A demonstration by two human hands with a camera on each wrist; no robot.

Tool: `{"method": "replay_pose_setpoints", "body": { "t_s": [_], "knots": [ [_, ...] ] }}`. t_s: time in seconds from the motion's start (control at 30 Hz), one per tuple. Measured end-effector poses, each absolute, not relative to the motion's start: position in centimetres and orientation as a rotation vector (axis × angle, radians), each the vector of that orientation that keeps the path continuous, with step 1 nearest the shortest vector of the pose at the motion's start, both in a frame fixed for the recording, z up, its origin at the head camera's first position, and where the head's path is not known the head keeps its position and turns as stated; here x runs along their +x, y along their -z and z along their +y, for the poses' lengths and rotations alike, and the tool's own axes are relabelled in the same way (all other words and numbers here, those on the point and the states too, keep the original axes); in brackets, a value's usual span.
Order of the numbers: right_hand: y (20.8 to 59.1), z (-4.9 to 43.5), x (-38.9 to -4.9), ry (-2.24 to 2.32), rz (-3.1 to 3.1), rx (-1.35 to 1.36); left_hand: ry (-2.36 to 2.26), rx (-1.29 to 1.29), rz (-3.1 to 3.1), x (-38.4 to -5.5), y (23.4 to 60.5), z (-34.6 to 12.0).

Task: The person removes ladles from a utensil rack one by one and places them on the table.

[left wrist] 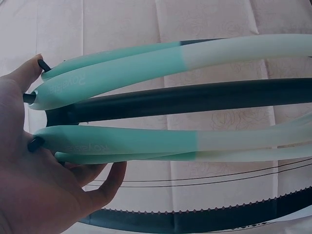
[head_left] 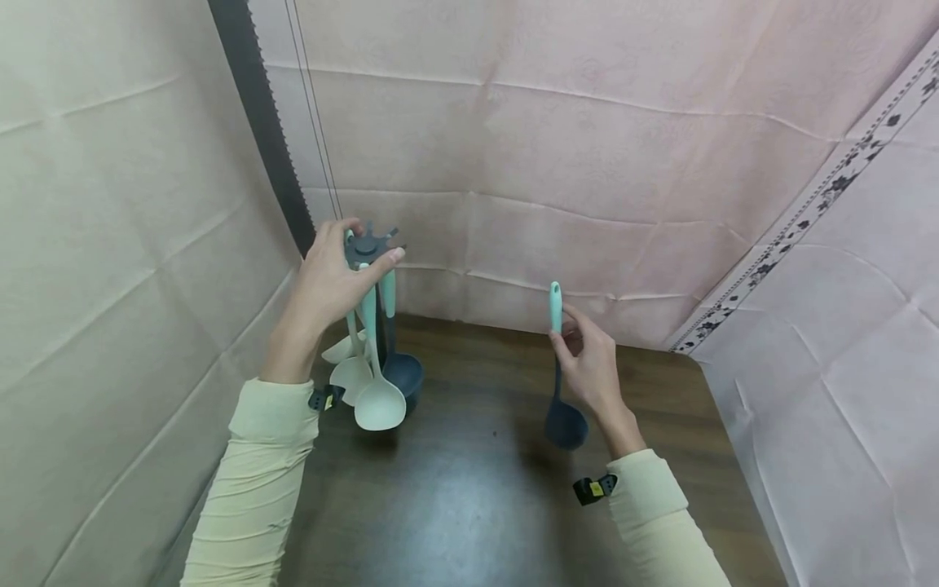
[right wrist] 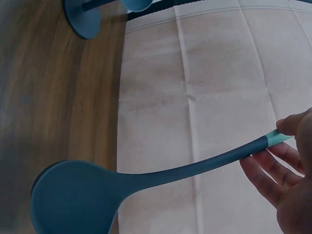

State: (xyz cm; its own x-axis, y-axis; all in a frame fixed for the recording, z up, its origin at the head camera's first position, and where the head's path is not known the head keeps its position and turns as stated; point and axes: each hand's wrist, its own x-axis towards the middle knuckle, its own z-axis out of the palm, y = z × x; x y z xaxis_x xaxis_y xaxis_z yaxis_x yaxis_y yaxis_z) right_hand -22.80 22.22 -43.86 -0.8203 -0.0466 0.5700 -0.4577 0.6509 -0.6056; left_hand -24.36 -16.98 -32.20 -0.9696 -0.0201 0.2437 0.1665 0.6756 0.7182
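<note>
My left hand [head_left: 326, 273] grips the dark hooked top [head_left: 367, 246] of a utensil stand at the table's back left. Several utensils with mint handles hang from its hooks, among them a white ladle [head_left: 380, 406] and a dark blue one [head_left: 403, 372]. In the left wrist view the stand's dark pole [left wrist: 195, 97] runs between those handles. Over to the right, my right hand [head_left: 592, 365] pinches a dark blue ladle [head_left: 566, 425] by its mint handle. That ladle hangs upright, bowl down over the table. The right wrist view shows the stand's round base [right wrist: 83, 22] on the wood.
The dark wooden table [head_left: 462, 497] reflects light in its middle. Pale creased cloth hangs behind it [head_left: 550, 163], on the left [head_left: 110, 244] and on the right [head_left: 844, 367]. The stand is close to the back left corner.
</note>
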Motion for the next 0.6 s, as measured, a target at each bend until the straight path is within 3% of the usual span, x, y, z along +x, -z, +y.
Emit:
{"method": "replay_pose_setpoints", "body": {
  "t_s": [0.6],
  "knots": [
    [45.4, 26.7, -22.1, -0.984, -2.398, 0.26, 1.186, -0.126, -2.657, -24.8, 32.3, -17.1]
  ]
}}
